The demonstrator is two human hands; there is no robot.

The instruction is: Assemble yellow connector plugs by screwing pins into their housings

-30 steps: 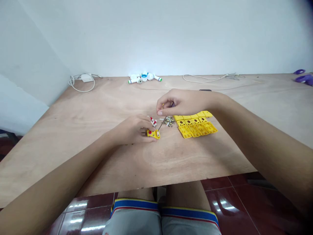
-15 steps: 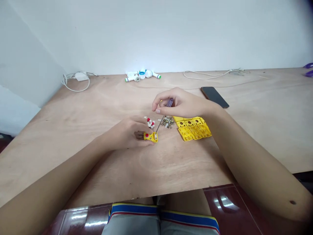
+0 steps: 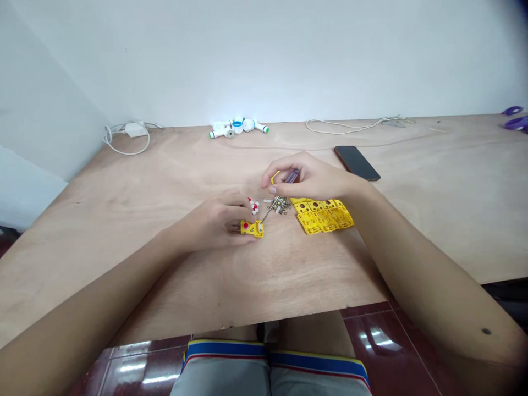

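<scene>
My left hand is closed on a small yellow plastic plug-like housing with a red button and metal prongs, holding it at the table top. In my right hand is a screwdriver with a purple handle, tilted so its tip meets the white piece at the housing's right end. Behind the housing lie small red and white parts. A pile of small metal pieces sits beyond the screwdriver shaft. Yellow plastic shells lie in rows below my right wrist, partly hidden by it.
A dark phone lies behind my right forearm. Along the wall are white tubular fittings, a white adapter with cable and a thin white cable. Purple-handled scissors show at the far right. The wooden table's front edge is near my lap.
The screwdriver leans further to the right, as my right hand has shifted slightly right and down. My left hand still holds the yellow housing. The whole view has moved a little.
</scene>
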